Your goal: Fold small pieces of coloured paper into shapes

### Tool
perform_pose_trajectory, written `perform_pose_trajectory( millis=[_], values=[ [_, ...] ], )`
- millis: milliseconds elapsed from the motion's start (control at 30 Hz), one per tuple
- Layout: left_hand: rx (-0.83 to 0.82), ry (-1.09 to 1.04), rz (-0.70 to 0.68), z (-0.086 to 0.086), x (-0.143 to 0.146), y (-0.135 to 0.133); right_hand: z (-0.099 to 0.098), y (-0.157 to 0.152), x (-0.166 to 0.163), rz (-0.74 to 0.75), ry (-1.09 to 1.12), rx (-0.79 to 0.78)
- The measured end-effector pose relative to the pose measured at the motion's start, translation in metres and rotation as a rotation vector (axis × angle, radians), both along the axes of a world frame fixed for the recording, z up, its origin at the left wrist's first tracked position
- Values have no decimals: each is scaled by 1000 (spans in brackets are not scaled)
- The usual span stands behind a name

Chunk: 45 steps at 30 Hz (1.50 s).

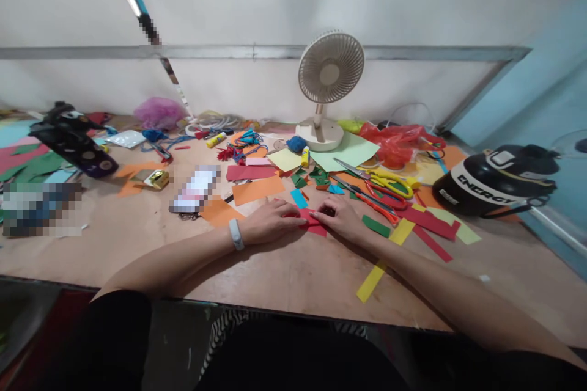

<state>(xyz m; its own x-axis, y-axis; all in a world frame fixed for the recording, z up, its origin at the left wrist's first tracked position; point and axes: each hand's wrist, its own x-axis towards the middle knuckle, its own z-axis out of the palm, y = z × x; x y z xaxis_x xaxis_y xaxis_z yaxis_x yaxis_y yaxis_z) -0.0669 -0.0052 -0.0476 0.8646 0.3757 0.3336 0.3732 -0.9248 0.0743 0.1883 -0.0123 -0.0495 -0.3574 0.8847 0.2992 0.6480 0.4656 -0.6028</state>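
Note:
A small piece of red paper [317, 230] lies low over the table in front of me, between my two hands. My left hand [270, 221] has its thumb and fingers closed on the paper's left side, with a light-coloured band on the wrist. From the other side my right hand [340, 217] pinches the paper near its middle, thumb and fingertips bent in. Part of the paper is hidden under the fingers. Just beyond it are a blue paper piece [299, 198] and folded green paper pieces [318, 177].
Right of my hands lie yellow-handled scissors [389, 183], red-handled scissors [385, 210] and a yellow paper strip [370, 284]. A white fan [331, 67] stands behind. A black jug [495, 180] is at right, a phone [195, 189] and a dark bottle [76, 140] at left.

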Motion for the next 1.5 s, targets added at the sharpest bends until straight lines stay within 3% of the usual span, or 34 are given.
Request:
perform_pose_trajectory(
  millis=[233, 500, 767, 1000, 1300, 1500],
  values=[
    [-21, -80, -36, 3, 0, 2, -4, 2, -2, 0, -1, 41],
    [-373, -217, -62, 6, 0, 7, -12, 6, 0, 40, -16, 73],
    [-527, -216, 22, 8, 5, 10, -10, 5, 0, 48, -39, 64],
    [-479, -250, 128, 4, 11, 7, -5, 5, -1, 29, -28, 52],
    [-446, -235, 150, -1, 17, 12, 5, 0, -7, -20, 37, -13],
    [-449, -223, 163, 2, 18, 10, 0, 0, -6, -22, 46, -5]
  ],
)
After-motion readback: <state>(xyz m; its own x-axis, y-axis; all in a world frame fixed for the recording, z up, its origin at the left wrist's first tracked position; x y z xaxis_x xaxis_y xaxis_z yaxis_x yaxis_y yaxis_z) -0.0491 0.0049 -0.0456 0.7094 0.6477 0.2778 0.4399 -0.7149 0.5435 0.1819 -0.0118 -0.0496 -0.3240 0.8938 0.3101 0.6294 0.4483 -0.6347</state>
